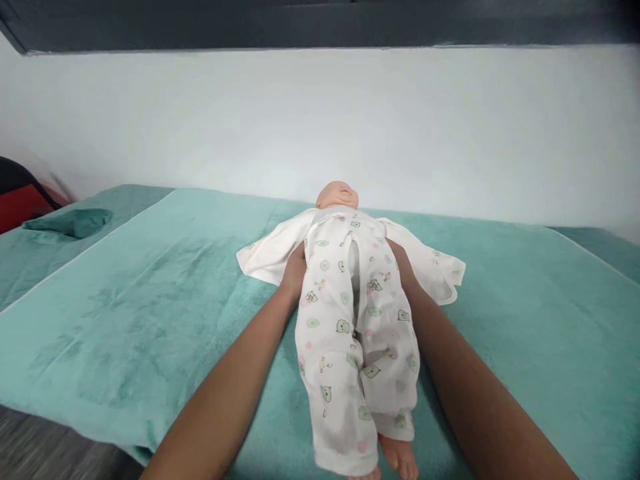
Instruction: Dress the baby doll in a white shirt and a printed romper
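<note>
"One doll (327, 287), and how does it lie?"

"Face up, right in front of me, its head (337, 193) towards the wall and its bare feet (400, 459) nearest me. White clothing (390, 333), printed with small animal faces, covers its body and legs. The sleeves (273, 250) spread out to both sides, and I see no doll hands at the cuffs."

"Where are yours?"

"My left hand (295, 270) is at one flank, my right hand (399, 260) at the other, both beside the sleeves. My fingers run out of sight there, so I can't tell whether they're apart, together or clamped on cloth."

"Which step is that?"

"I'd judge I'm steadying the body or straightening the clothing; I couldn't say which."

"And the next move?"

"It would call for even support on both sides, I think, without bunching the loose cloth."

"What's around you?"

"A rumpled green cover (150, 320) underneath, a pale wall (320, 120) behind, and something red (23, 207) at the far left."
</note>
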Available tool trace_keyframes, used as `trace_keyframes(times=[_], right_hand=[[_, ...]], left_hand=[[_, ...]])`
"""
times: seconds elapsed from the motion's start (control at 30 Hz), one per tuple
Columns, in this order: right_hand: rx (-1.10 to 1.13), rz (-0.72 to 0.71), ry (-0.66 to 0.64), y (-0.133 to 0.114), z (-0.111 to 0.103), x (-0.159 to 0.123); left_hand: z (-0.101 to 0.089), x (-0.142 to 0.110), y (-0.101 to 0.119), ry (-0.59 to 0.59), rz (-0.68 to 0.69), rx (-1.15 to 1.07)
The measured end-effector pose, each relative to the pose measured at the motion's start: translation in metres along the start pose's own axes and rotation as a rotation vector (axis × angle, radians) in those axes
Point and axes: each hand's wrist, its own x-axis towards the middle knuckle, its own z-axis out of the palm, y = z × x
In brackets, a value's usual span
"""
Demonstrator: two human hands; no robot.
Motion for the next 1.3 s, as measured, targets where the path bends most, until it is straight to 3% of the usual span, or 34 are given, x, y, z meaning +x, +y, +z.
trace_keyframes(times=[0.3,0.5,0.63,0.73,0.83,1.1,1.2,1.3], right_hand=[[-0.222,-0.023,0.084,0.012,0.002,0.004],[-0.032,0.098,0.212,0.008,0.001,0.001],[0.044,0.060,0.306,-0.002,0.001,-0.003],[0.044,-0.060,0.345,-0.011,0.003,0.002],[0.027,-0.116,0.203,-0.016,0.005,0.018],[0.103,-0.013,-0.245,-0.018,-0.003,0.049],[0.074,-0.015,-0.261,-0.018,-0.003,0.051],[0.011,-0.009,-0.137,-0.014,0.004,0.058]], left_hand=[[-0.001,-0.001,0.009,0.038,0.005,0.028],[-0.003,-0.001,0.014,0.200,-0.055,0.098],[-0.007,0.006,0.009,0.291,0.056,0.162],[-0.012,0.019,0.007,0.238,0.240,0.321],[-0.017,0.036,0.007,0.094,0.343,0.439],[-0.041,0.060,0.021,-0.243,0.183,0.425],[-0.041,0.069,0.028,-0.285,0.148,0.489],[-0.032,0.077,0.025,-0.142,0.091,0.575]])
